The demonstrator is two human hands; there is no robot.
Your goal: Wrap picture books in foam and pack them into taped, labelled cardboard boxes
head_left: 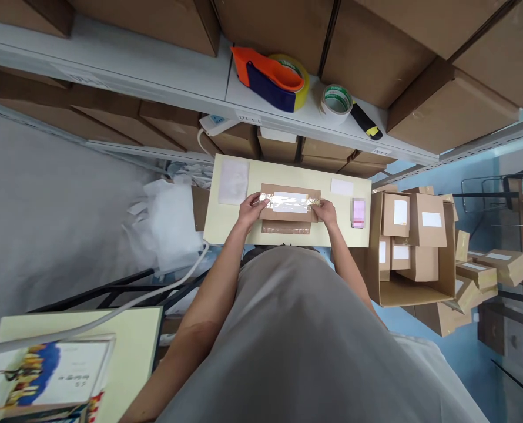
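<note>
A brown cardboard box [270, 216] lies on the pale yellow table [226, 226], with a white label [290, 207] on its top face. A shiny strip of clear packing tape [283, 200] runs across the label, nearly the full length of the box. My left hand [249, 210] pinches the tape at the box's left end, fingers closed. At the right end, my right hand [325, 211] has its fingertips closed on the tape's other end. A taped brown cardboard piece [285, 227] shows along the near side of the box; whether it is joined to it I cannot tell.
A white sheet [234, 182], a paper slip [341, 187] and a pink pack [358, 212] lie on the table. Above, a shelf holds an orange tape dispenser [270, 76], a tape roll [336, 104] and a cutter [367, 121]. A large carton [420, 292] with labelled boxes stands right.
</note>
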